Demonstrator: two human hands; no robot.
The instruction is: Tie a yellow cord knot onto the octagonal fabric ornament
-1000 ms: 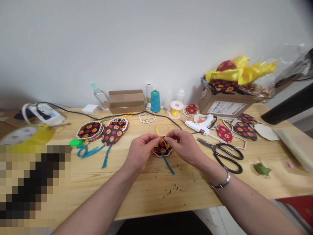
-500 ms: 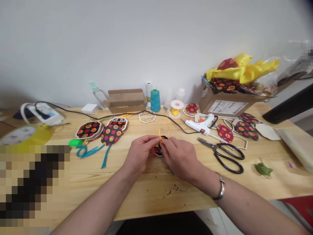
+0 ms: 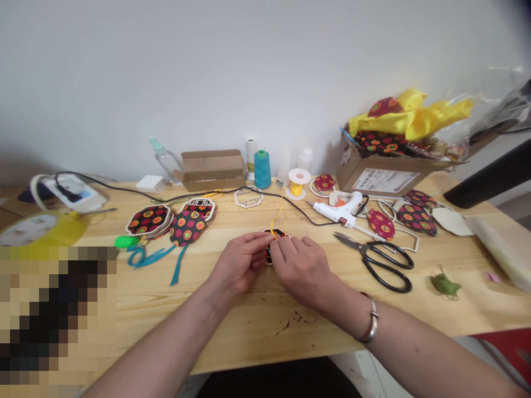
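Note:
My left hand (image 3: 237,261) pinches a yellow cord (image 3: 272,226) between thumb and forefinger, near the middle of the wooden table. Right against it, my right hand (image 3: 302,272) is closed with the knuckles up; its fingertips are hidden, at the same cord. Beneath the fingers lies a small dark, flower-patterned ornament (image 3: 269,258) with a pale wooden edge, mostly covered by my hands. From the cord, a thin yellow strand runs back toward a white spool (image 3: 297,189) of yellow cord.
Black-handled scissors (image 3: 385,265) and a white glue gun (image 3: 338,210) lie to the right. Patterned ornaments (image 3: 150,220) with teal tassels lie to the left. A black cable (image 3: 186,195) crosses the back. A cardboard box (image 3: 379,174) stands at back right, beside green thread (image 3: 444,284) further forward.
My right hand has shifted slightly left and turned, covering more of the ornament. The teal strand below it is now hidden. My left hand keeps its pinch, and the view has shifted a little.

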